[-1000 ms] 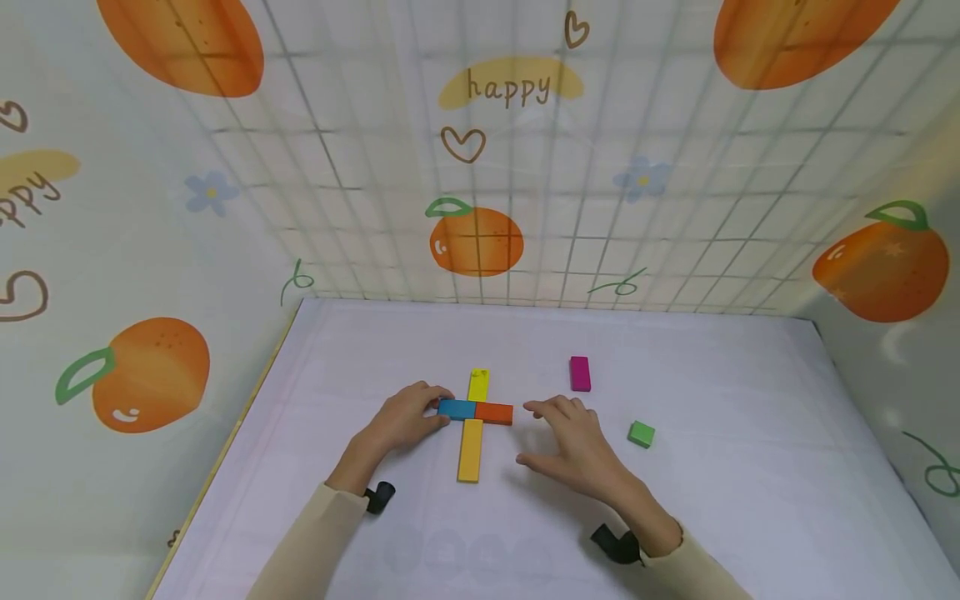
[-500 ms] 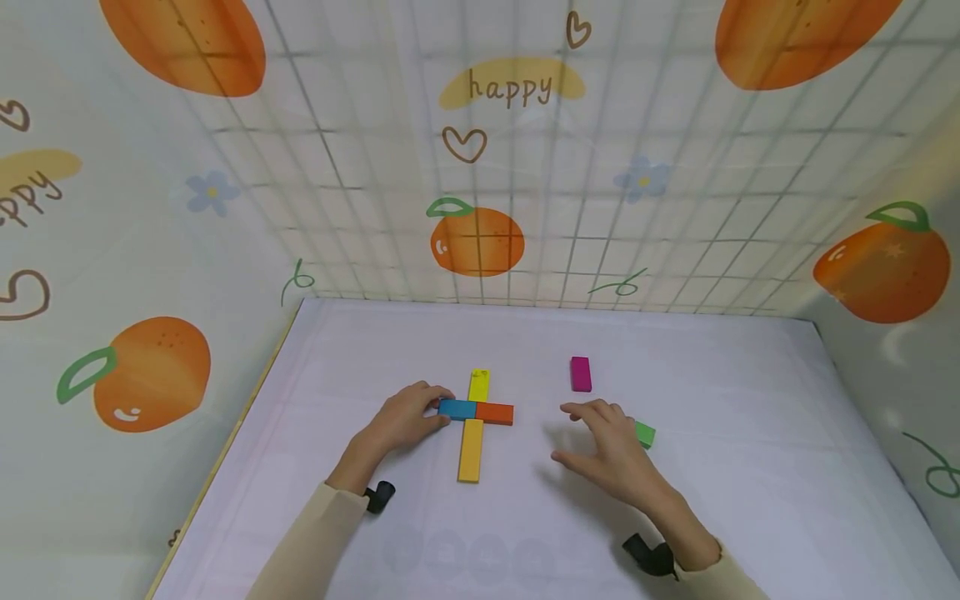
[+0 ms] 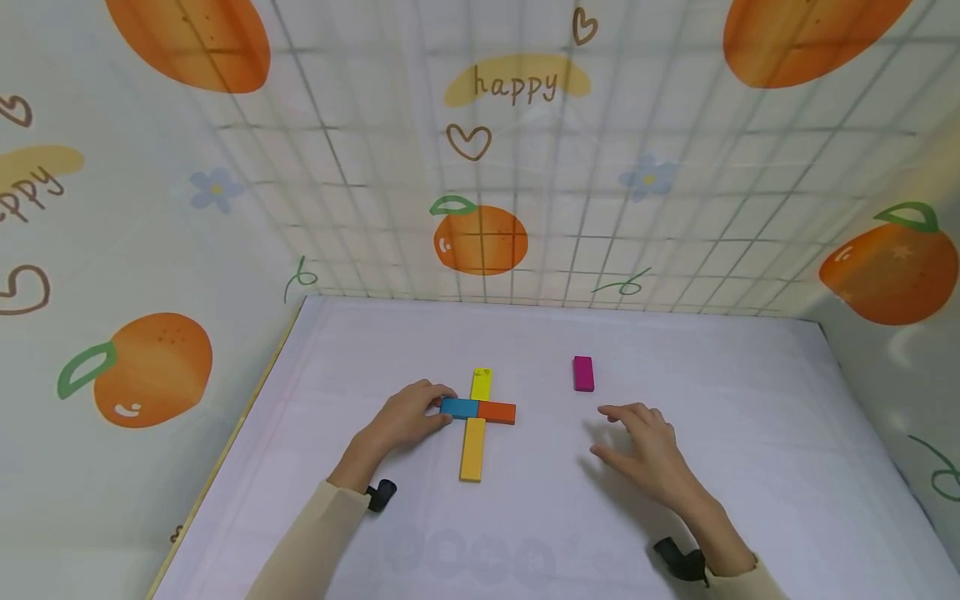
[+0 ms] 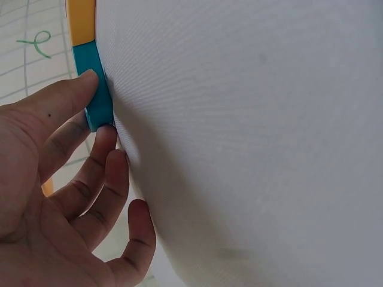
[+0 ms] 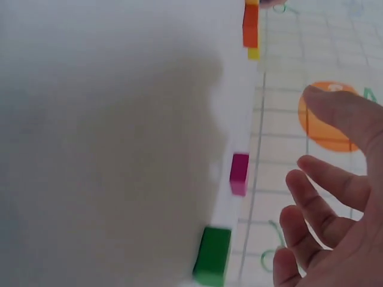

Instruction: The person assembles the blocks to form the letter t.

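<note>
My left hand [image 3: 405, 417] pinches the left end of a blue block [image 3: 459, 408] between thumb and fingers. An orange-red block [image 3: 497, 413] lies end to end with the blue one. A bright yellow block [image 3: 482, 385] extends behind them, and a longer amber block [image 3: 472, 450] runs toward the front, making a cross shape. Farther right, my right hand [image 3: 648, 450] is over the table, fingers spread and holding nothing. It hides a green block [image 5: 212, 256] from the head view; the right wrist view shows it on the table.
A magenta block [image 3: 583, 373] lies behind the right hand, apart from the cross. The white tabletop [image 3: 360, 333] meets a patterned cloth wall [image 3: 375, 225] at the back and sides. Black wrist cameras sit on both forearms.
My right hand has moved rightward, away from the orange-red block, and now covers the green block in the head view. The left hand stays on the blue block.
</note>
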### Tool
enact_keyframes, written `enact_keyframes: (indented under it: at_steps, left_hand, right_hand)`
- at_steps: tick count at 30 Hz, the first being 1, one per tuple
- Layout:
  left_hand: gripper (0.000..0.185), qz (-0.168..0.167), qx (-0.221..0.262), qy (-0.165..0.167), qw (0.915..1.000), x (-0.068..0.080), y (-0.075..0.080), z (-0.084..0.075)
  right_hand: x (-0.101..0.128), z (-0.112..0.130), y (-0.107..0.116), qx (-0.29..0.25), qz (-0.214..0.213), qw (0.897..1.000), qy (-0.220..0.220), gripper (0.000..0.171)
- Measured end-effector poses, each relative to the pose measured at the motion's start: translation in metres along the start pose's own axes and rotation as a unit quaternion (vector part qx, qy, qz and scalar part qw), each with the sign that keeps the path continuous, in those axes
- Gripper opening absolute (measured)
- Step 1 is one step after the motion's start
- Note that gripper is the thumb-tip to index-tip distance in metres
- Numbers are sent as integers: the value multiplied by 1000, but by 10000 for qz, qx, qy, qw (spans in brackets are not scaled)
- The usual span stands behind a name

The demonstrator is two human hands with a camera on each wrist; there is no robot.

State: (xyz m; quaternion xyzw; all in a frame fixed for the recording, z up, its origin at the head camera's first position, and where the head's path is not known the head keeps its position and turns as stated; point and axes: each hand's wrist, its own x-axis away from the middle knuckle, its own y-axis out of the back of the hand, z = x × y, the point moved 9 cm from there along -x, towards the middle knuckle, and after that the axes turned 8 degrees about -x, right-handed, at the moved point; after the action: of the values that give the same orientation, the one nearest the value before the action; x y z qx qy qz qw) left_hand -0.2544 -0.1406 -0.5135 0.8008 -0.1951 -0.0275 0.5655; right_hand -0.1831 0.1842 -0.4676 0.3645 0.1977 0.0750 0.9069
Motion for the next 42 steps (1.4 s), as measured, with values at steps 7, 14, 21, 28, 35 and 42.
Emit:
enact_keyframes:
  at_steps: [7, 14, 21, 28, 35, 42]
  left_hand:
    - [35, 8, -16, 8, 10000, 0, 0, -1]
    - [34, -10, -46, 2, 10000, 0, 0, 0]
    - [33, -24, -17, 0, 10000, 1, 1, -2]
    - [34, -11, -14, 17, 10000, 1, -1, 0]
    - [34, -7, -25, 27, 10000, 0, -2, 1]
    - [34, -8, -33, 24, 10000, 1, -1, -1]
  right_hand:
    - [7, -19, 13, 9, -110, 9995, -281, 52]
    - [13, -39, 21, 152, -56, 9983, -562, 52]
    - [20, -54, 25, 250, 38, 9957, -886, 52]
    - [23, -66, 28, 347, 177, 9904, -1325, 50]
    - [25, -72, 27, 496, 348, 9843, -1656, 46]
    - [26, -73, 25, 493, 365, 9830, -1732, 41]
